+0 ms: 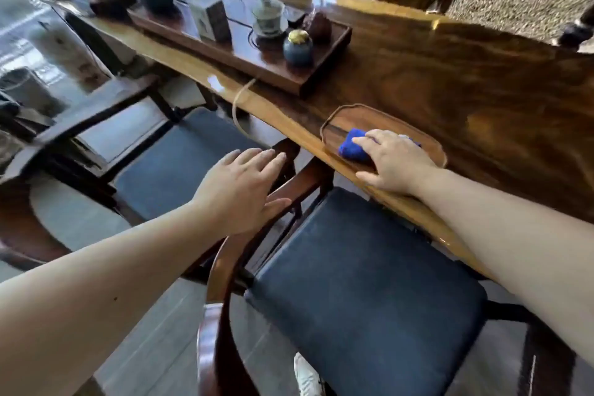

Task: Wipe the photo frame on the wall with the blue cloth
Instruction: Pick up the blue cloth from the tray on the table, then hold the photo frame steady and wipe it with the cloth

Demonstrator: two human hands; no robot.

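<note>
A bunched blue cloth (353, 146) lies in a shallow wooden tray (432, 146) near the front edge of a long polished wooden table (456, 74). My right hand (390, 164) rests on top of the cloth, fingers curled over it and thumb down on the table edge. My left hand (242, 185) hovers open, fingers spread, above the wooden arm of a chair, left of the tray. No photo frame or wall is in view.
Two wooden chairs with dark blue seat cushions (363, 292) stand tucked under the table just below my arms. A dark rectangular tea tray (308, 83) carries a lidded cup, a small jar and a box. More teapots stand at the far left end.
</note>
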